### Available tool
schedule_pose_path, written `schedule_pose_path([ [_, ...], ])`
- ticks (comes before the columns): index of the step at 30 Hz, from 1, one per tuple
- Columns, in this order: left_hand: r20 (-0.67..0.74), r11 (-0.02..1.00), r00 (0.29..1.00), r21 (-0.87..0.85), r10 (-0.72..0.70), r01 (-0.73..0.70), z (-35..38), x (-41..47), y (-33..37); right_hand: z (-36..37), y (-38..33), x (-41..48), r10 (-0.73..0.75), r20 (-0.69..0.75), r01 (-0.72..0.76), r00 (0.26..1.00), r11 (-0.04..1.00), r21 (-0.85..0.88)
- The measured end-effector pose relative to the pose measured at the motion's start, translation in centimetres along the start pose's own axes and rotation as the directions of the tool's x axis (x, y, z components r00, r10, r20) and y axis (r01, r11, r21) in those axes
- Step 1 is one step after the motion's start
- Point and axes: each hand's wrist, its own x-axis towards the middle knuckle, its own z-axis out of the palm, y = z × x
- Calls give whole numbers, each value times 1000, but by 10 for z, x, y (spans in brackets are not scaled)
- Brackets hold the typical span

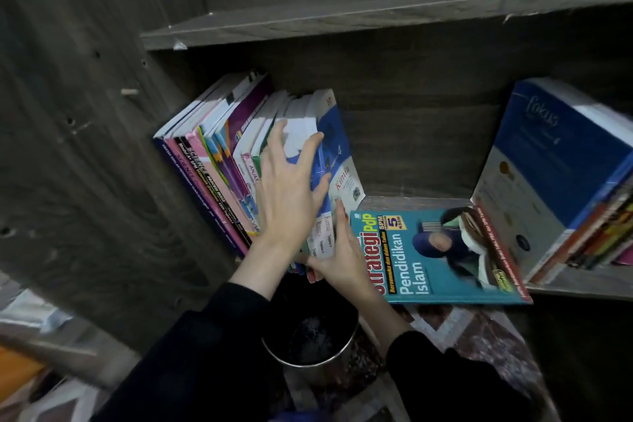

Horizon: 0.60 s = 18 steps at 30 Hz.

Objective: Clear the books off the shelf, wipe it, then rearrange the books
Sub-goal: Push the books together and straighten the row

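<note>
A row of upright books [219,154] leans against the left wall of the dark wooden shelf [418,202]. My left hand [291,192] lies flat with spread fingers on the top edges and spines of the rightmost ones, over the blue and white Kimia book [342,161]. My right hand [342,260] holds the lower spine end of those same books at the shelf's front edge. A teal Pendidikan Islam book [442,257] lies flat on the shelf just right of my hands. A blue Fokus book [555,161] heads another leaning group at the far right.
The upper shelf board [376,20] runs above the books. Below the shelf a dark round metal bin [311,343] stands on a patterned floor mat [479,339]. Blurred objects lie at the lower left.
</note>
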Motion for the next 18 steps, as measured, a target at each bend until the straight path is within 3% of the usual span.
schedule_pose_path([
  [2, -80, 997, 996, 72, 47, -41, 11, -11, -5, -3, 12, 4, 68, 151, -72, 986, 997, 21],
  [5, -75, 982, 991, 159, 113, -100, 27, -36, -19, -6, 26, 7, 37, 276, -34, 960, 999, -17],
  [12, 20, 933, 978, 295, 208, -205, 62, -71, -57, -13, 23, 19, 36, 345, 38, 938, 978, -206],
  [18, 21, 930, 990, 339, 140, -138, 71, -64, -61, -13, 22, 31, 16, 303, 83, 953, 948, -308],
])
